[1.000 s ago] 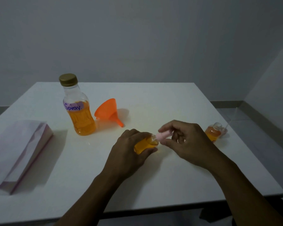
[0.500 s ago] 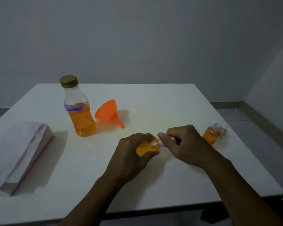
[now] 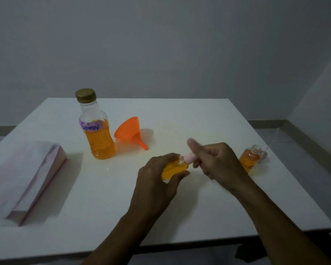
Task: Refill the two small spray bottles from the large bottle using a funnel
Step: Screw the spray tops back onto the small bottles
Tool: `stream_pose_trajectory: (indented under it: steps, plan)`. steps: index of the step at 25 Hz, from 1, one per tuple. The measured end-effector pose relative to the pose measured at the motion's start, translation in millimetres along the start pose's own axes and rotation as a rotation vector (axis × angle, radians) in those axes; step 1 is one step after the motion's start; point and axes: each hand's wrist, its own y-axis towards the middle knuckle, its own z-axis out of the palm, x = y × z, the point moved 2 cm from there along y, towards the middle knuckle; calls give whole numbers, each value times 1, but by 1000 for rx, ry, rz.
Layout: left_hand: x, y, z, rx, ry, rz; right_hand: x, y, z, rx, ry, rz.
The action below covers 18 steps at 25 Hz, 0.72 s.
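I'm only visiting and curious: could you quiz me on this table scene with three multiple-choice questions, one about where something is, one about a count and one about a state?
1. Where is the orange funnel relative to the large bottle?
A) stuck in its neck
B) lying on the table just right of it
C) on top of its cap

2. How many small bottles are in view?
A) one
B) two
C) four

3. The large bottle's gold cap is:
A) on the bottle
B) lying on the table
C) in a hand

Answers:
1 B: the funnel lies on its side beside the bottle.
2 B: the left hand grips the held small bottle, with the right hand curled at its pink spray top. The open small bottle is near the table's right edge.
3 A: the cap sits on the neck.
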Motion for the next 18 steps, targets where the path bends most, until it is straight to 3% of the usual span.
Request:
stream_pose_trajectory:
  steps: [4, 7, 12, 18]
  plan:
    - [26, 5, -15, -21, -10, -129, -8, -3, -25, -183, 146, 22]
    - [44, 4, -31, -32, -49, -242, -28, -10, -24, -100, 67, -3]
    - [52, -4, -42, -48, -49, -307, -60, -26, 1, 185, -300, -103]
    - [58, -14, -62, -57, -57, -399, -74, -41, -6, 147, -286, -25]
